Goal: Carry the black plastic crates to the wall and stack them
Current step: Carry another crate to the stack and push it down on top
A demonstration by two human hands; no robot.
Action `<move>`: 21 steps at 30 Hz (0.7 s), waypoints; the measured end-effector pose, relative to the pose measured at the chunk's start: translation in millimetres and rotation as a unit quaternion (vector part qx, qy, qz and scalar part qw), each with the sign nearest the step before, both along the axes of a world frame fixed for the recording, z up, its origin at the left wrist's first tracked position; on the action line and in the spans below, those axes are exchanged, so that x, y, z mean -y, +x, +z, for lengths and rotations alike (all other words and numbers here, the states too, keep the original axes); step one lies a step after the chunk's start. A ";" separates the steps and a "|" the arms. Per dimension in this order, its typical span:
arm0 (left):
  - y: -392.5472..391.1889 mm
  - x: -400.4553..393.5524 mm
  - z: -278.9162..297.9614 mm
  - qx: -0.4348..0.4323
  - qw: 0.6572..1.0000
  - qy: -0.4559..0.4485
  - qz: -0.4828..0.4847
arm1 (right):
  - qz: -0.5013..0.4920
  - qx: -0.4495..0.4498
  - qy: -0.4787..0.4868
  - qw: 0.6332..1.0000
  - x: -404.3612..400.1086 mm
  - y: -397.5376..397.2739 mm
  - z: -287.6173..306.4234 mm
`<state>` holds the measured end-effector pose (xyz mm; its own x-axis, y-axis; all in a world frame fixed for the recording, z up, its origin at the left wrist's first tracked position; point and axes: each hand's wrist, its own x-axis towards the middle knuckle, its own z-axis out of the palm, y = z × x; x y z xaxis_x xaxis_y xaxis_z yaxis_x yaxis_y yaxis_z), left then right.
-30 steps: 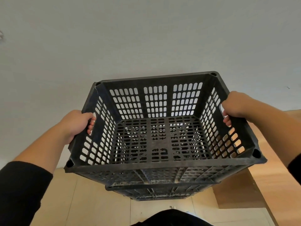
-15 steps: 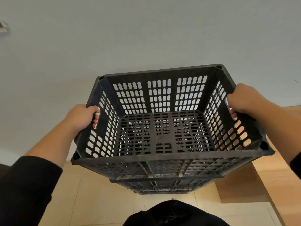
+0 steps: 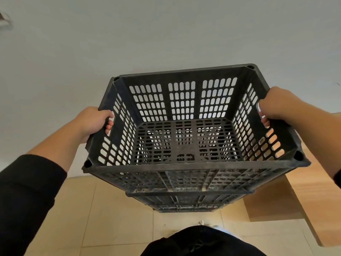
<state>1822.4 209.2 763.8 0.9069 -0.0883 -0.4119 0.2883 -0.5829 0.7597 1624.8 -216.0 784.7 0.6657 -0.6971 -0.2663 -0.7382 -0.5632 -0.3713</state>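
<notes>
Hands, left hand (image 3: pixel 92 122); right hand (image 3: pixel 276 106), grip black crate (image 3: pixel 186 169) sides.

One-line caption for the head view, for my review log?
Both hands, left hand and right hand, grip the side handles of a black slotted crate above stacked crates by a pale wall.

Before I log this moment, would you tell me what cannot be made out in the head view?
- How many crates lie under the top crate: it covers the stack.
- Whether it rests on them.
- Left hand and right hand fingertips: hidden by the crate walls.
- Object at the left edge: blurred and cut off.
</notes>
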 end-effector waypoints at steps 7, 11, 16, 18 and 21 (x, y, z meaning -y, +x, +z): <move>-8.4 0.8 -11.3 0.028 0.999 0.003 0.021 | -0.007 0.011 -0.020 1.000 0.2 1.8 -4.1; -2.1 -0.5 -13.2 0.026 1.000 0.013 0.010 | -0.018 0.030 -0.028 0.999 0.6 2.8 -5.4; 11.4 -1.1 -8.1 0.030 0.999 0.027 -0.006 | -0.031 0.041 -0.020 0.998 2.0 3.9 -11.8; 12.3 -0.1 -9.6 0.043 0.999 0.029 -0.005 | -0.029 0.036 -0.026 0.999 2.2 2.1 -16.1; 7.6 0.1 -13.1 0.061 0.997 0.046 -0.004 | -0.030 0.032 -0.031 0.999 6.5 1.2 -20.4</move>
<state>1830.0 209.1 750.7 0.9502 -0.0631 -0.3052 0.1917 -0.6536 0.7322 1626.0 -222.5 764.3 0.6362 -0.7505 -0.1789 -0.7474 -0.5420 -0.3844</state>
